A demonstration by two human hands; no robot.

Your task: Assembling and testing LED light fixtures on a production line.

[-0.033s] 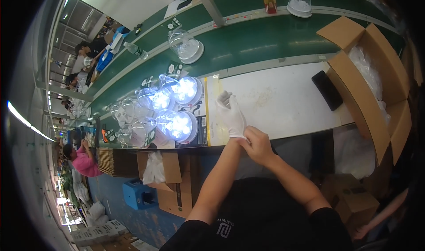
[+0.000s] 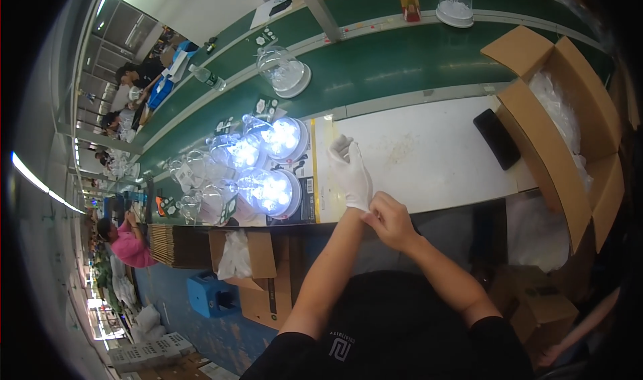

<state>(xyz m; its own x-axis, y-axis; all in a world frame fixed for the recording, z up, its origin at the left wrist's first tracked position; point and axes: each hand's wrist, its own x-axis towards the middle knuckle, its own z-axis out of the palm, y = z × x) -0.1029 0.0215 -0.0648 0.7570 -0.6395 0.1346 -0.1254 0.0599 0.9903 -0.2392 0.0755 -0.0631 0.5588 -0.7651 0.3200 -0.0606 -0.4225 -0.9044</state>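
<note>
My left hand (image 2: 351,172) wears a white glove, palm up, its fingers loosely curled and apart with nothing in them. The bare right hand (image 2: 390,220) pinches the white glove's cuff (image 2: 359,204) at my left wrist. Just left of the gloved hand stand several clear domed lamps, among them a lit one (image 2: 269,191) at the table's near edge and another lit one (image 2: 282,139) behind it. They glow bluish white on round white bases. Unlit domes (image 2: 201,202) stand further left. The white tabletop (image 2: 429,145) lies under and right of the gloved hand.
At the right an open cardboard box (image 2: 536,145) holds clear plastic bags, with a black phone-like slab (image 2: 496,139) against it. Beyond the table, a green conveyor (image 2: 375,72) carries another domed lamp (image 2: 284,72). A blue stool (image 2: 207,294) is on the floor. Several people work at the left.
</note>
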